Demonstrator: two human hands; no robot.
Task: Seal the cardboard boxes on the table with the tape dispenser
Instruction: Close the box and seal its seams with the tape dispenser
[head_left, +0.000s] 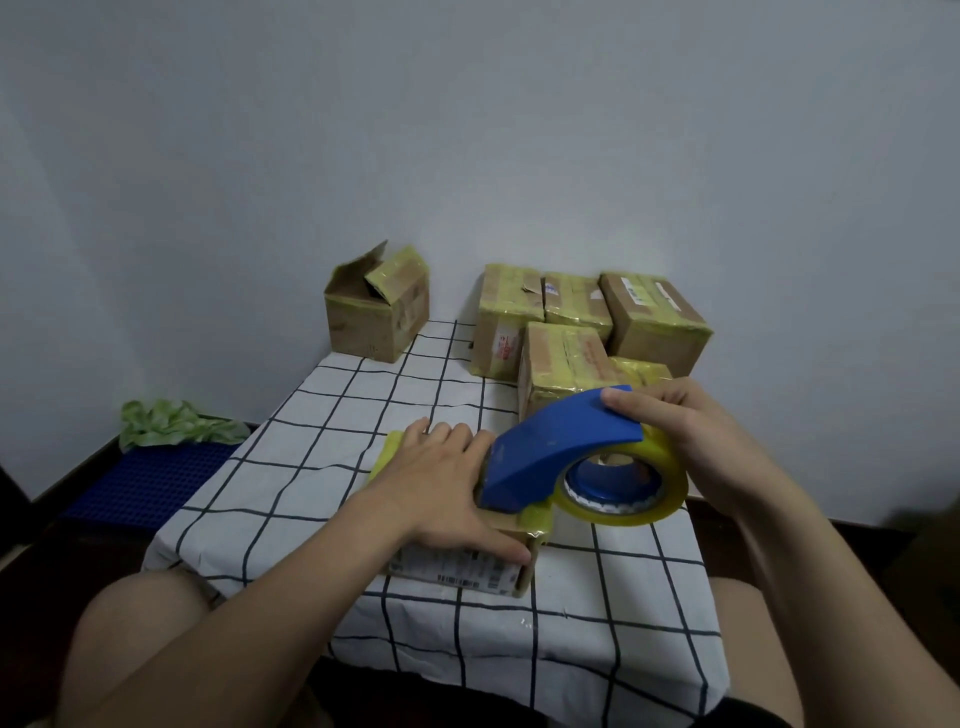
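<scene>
Progress, judged: partway.
- Behind near box (467, 564), to the right: several taped boxes (571, 332) in yellowish wrap, apparently sealed.
- Behind near box, to the left: open box (374, 312), flaps up, not yet sealed.
- Near box itself, at front of counter (311, 415): in work. Yellowish tape visible at its far-left and near-right corners; top seam hidden, so completeness not judgeable.

Pose:
- Left hand (441, 478) flat on top of near box, fingers straight, thumb along its front edge; pressing, not gripping.
- Right hand (685, 431) wrapped round tape dispenser (561, 441), thumb on the blue guard.
- Dispenser nose down on near box's top, tape roll (649, 499) overhanging its right end.
</scene>
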